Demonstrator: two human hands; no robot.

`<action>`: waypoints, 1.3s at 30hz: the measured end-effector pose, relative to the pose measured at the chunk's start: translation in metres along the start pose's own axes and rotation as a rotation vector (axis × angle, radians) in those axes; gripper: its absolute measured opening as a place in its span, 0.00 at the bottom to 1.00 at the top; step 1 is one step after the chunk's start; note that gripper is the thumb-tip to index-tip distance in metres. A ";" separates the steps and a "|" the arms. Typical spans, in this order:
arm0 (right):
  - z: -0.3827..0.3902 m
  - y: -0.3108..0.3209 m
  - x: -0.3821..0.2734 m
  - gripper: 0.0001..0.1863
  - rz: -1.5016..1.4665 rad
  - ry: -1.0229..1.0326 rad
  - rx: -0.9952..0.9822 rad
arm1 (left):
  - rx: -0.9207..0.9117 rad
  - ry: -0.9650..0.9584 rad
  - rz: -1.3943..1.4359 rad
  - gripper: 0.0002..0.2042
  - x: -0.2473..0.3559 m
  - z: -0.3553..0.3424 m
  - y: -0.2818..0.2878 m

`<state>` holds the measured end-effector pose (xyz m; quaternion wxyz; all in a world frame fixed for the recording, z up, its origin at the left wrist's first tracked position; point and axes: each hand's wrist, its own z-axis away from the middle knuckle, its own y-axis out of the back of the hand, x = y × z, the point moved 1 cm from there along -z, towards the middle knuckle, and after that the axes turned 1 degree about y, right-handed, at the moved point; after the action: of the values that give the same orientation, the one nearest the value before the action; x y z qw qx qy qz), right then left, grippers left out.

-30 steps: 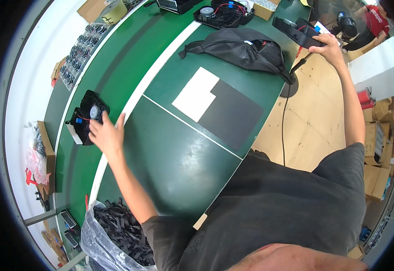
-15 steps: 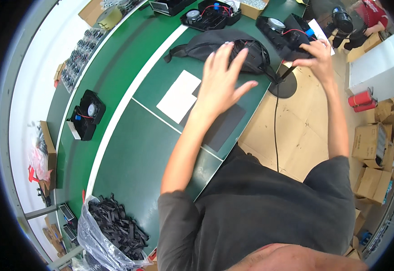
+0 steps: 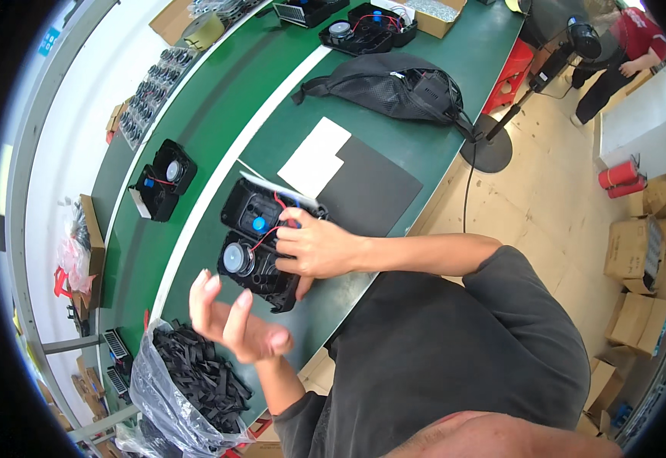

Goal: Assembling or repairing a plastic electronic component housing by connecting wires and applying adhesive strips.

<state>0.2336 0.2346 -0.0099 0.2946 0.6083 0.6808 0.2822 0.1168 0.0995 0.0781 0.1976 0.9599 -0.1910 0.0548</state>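
An opened black plastic speaker case point(image 3: 234, 204) lies on the green table in front of me. A round speaker point(image 3: 236, 259), red wires and a blue part point(image 3: 260, 224) show inside it. My right hand point(image 3: 318, 246) grips its right edge, fingers over the inside and thumb along the outer side. My left hand point(image 3: 241, 320) is held up with fingers spread and nothing in it, between the case and a clear plastic bag point(image 3: 153, 385) of short black straps point(image 3: 199, 374).
Behind the case lie white paper point(image 3: 314, 159) and a dark grey sheet point(image 3: 371, 187). Further back is a black fabric bag point(image 3: 386, 88). Other open cases point(image 3: 165, 179) stand on the green belt. A fan point(image 3: 489, 145) stands beside the table; another person point(image 3: 627, 49) is beyond it.
My right hand has brought the open case from the far right to the table in front of me. My left hand has moved from the fabric bag toward the straps.
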 end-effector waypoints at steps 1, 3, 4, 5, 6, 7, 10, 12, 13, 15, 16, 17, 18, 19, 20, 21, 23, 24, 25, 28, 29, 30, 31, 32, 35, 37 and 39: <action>-0.003 -0.012 -0.008 0.33 -0.031 -0.005 -0.035 | 0.012 -0.029 0.026 0.31 0.006 -0.008 0.012; -0.005 -0.030 -0.021 0.32 -0.028 -0.005 -0.071 | -0.010 -0.168 0.185 0.28 0.011 -0.033 0.032; -0.006 -0.037 -0.026 0.33 -0.021 -0.035 -0.067 | -0.159 -0.210 0.282 0.28 0.008 -0.052 0.047; -0.006 -0.043 -0.029 0.34 -0.020 -0.087 -0.151 | -0.277 -0.202 0.411 0.29 0.006 -0.071 0.057; -0.005 -0.046 -0.034 0.33 -0.022 -0.105 -0.119 | -0.352 -0.169 0.460 0.29 0.005 -0.088 0.061; -0.005 -0.048 -0.037 0.32 -0.026 -0.082 -0.080 | -0.418 -0.184 0.483 0.29 0.003 -0.104 0.063; -0.006 -0.048 -0.049 0.31 -0.016 -0.091 -0.223 | -0.579 -0.442 0.506 0.29 0.008 -0.142 0.046; -0.006 -0.042 -0.048 0.30 -0.009 -0.090 -0.309 | -0.642 -0.574 0.504 0.30 0.019 -0.162 0.028; -0.004 -0.038 -0.048 0.28 -0.043 -0.101 -0.310 | -0.674 -0.594 0.515 0.30 0.020 -0.169 0.020; -0.004 -0.033 -0.050 0.28 -0.009 -0.083 -0.270 | -0.679 -0.630 0.521 0.30 0.028 -0.184 0.008; -0.001 -0.031 -0.050 0.28 0.034 -0.068 -0.271 | -0.669 -0.623 0.536 0.30 0.028 -0.189 0.003; -0.003 -0.031 -0.052 0.31 0.043 -0.087 -0.342 | -0.679 -0.633 0.540 0.31 0.028 -0.194 -0.002; 0.001 -0.025 -0.050 0.34 0.058 -0.081 -0.296 | -0.642 -0.615 0.544 0.31 0.027 -0.200 -0.006; -0.004 -0.028 -0.054 0.37 0.023 -0.098 -0.309 | -0.625 -0.600 0.539 0.31 0.024 -0.204 -0.010; -0.006 -0.026 -0.055 0.40 0.014 -0.111 -0.291 | -0.583 -0.574 0.531 0.31 0.019 -0.209 -0.014; -0.010 -0.027 -0.055 0.41 -0.006 -0.153 -0.350 | -0.520 -0.538 0.515 0.32 0.011 -0.213 -0.016; -0.013 -0.019 -0.056 0.41 -0.025 -0.151 -0.349 | -0.374 -0.461 0.497 0.32 -0.003 -0.225 -0.018; -0.014 -0.016 -0.055 0.39 -0.054 -0.153 -0.336 | -0.300 -0.427 0.485 0.32 -0.012 -0.229 -0.018; -0.016 -0.012 -0.055 0.36 -0.078 -0.150 -0.317 | -0.225 -0.392 0.468 0.33 -0.020 -0.233 -0.013; -0.014 0.004 -0.050 0.34 -0.154 -0.154 -0.181 | -0.076 -0.323 0.409 0.34 -0.043 -0.237 0.003; -0.012 0.007 -0.045 0.33 -0.179 -0.176 -0.126 | -0.041 -0.310 0.390 0.34 -0.050 -0.234 0.009; -0.013 0.012 -0.042 0.33 -0.248 -0.191 -0.080 | -0.014 -0.311 0.378 0.34 -0.052 -0.232 0.016; -0.012 0.014 -0.038 0.32 -0.242 -0.184 -0.074 | -0.001 -0.314 0.366 0.35 -0.056 -0.225 0.022; -0.012 0.017 -0.034 0.30 -0.254 -0.191 -0.051 | -0.001 -0.317 0.347 0.35 -0.057 -0.220 0.027; -0.011 0.024 -0.022 0.26 -0.259 -0.219 -0.022 | 0.003 -0.260 0.314 0.36 -0.059 -0.200 0.028; -0.013 0.025 -0.015 0.26 -0.243 -0.243 -0.027 | 0.002 -0.242 0.299 0.37 -0.056 -0.185 0.028; -0.016 0.024 -0.007 0.27 -0.233 -0.234 -0.026 | 0.013 -0.226 0.295 0.37 -0.052 -0.172 0.032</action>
<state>0.2378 0.2298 0.0192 0.4104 0.5502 0.7041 0.1820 0.0516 0.1595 0.2376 0.1584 0.9228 -0.3503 -0.0238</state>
